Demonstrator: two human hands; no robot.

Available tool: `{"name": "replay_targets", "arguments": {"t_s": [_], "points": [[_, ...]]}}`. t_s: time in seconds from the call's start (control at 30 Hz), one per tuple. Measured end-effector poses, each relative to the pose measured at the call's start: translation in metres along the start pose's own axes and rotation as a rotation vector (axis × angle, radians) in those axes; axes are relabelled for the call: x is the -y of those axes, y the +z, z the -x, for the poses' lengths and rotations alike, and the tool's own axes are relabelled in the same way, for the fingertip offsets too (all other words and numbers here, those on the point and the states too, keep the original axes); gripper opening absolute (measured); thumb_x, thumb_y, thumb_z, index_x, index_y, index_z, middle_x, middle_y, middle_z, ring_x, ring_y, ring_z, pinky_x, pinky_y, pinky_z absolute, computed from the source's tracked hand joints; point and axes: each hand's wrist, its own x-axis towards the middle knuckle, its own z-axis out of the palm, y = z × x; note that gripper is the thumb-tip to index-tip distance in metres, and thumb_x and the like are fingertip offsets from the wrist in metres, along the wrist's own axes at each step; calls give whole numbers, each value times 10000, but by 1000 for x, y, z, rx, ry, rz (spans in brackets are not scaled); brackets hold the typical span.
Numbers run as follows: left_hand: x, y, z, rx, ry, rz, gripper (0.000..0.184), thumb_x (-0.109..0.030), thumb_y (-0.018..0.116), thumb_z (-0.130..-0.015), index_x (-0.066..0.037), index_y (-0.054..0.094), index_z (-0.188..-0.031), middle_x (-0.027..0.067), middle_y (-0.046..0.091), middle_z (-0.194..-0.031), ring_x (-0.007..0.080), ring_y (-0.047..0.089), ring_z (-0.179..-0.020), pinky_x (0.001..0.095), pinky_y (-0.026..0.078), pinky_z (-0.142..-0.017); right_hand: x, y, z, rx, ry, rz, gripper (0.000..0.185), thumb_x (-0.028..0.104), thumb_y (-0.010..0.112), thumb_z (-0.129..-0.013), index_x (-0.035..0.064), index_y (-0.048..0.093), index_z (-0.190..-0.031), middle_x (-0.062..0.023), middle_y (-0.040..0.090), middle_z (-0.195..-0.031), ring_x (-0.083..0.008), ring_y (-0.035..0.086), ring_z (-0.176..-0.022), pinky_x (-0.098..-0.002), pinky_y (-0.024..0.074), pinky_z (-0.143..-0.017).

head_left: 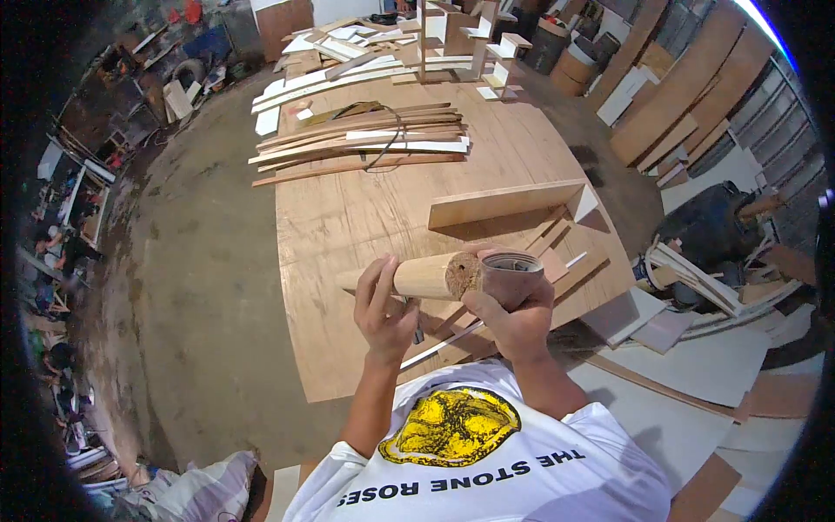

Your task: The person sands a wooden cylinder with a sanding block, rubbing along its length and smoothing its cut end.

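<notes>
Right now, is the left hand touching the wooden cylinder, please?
Touching: in the head view, the left hand curls its fingers over the wooden cylinder.

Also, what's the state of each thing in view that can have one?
Wooden cylinder: held up, visible end rough and holed.
Coiled roll: wound, held up.
Left hand: fingers around the cylinder.
Right hand: closed on the roll.
Board: standing on long edge.
Slats: loosely piled.
Tabletop: partly covered.
White sack: crumpled.
</notes>
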Motion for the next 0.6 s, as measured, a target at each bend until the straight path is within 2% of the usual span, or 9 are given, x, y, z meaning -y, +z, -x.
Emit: {"name": "replay_targets", "arguments": {"t_s": [0.13, 0.23, 0.33, 0.43, 0.6], "points": [[-35, -19, -24, 76, 59, 240, 669, -94, 853, -749, 4, 695, -1391, 209, 721, -1301, 380, 685, -1243, 483, 536, -1101, 5, 3, 19, -29, 65, 70, 541, -36, 892, -752, 1, 707, -1259, -155, 746, -1276, -229, 704, -1188, -384, 572, -1038], [-37, -31, -32, 184, 185, 253, 690, -203, 917, -760, 0, 699, -1382, 217, 706, -1332, 381, 673, -1262, 536, 518, -1125, 7, 7, 27, -47, 45, 66, 544, -30, 891, -751, -8, 699, -1260, -164, 746, -1273, -228, 709, -1173, -386, 574, -1036], [-40, -37, -37, 226, 232, 268, 727, -259, 953, -734, -11, 706, -1372, 208, 704, -1322, 374, 669, -1269, 558, 508, -1137, 13, 12, 28, -40, -10, 60, 466, -24, 900, -819, -21, 725, -1251, -121, 774, -1236, -178, 739, -1105, -350, 616, -968], [-61, -49, -48, 191, 194, 369, 634, -128, 938, -742, -22, 741, -1336, 178, 705, -1275, 376, 687, -1179, 528, 530, -1076, 14, 19, 30, -56, -39, 58, 465, -20, 901, -821, -20, 724, -1251, -119, 773, -1237, -179, 734, -1117, -351, 610, -978], [-66, -67, -58, 241, 202, 381, 568, -76, 930, -740, -19, 770, -1282, 172, 706, -1250, 367, 684, -1146, 494, 555, -1024, 10, 29, 38, -64, -32, 40, 469, -3, 899, -832, -15, 719, -1265, -116, 775, -1220, -178, 733, -1119, -353, 603, -984]]}}
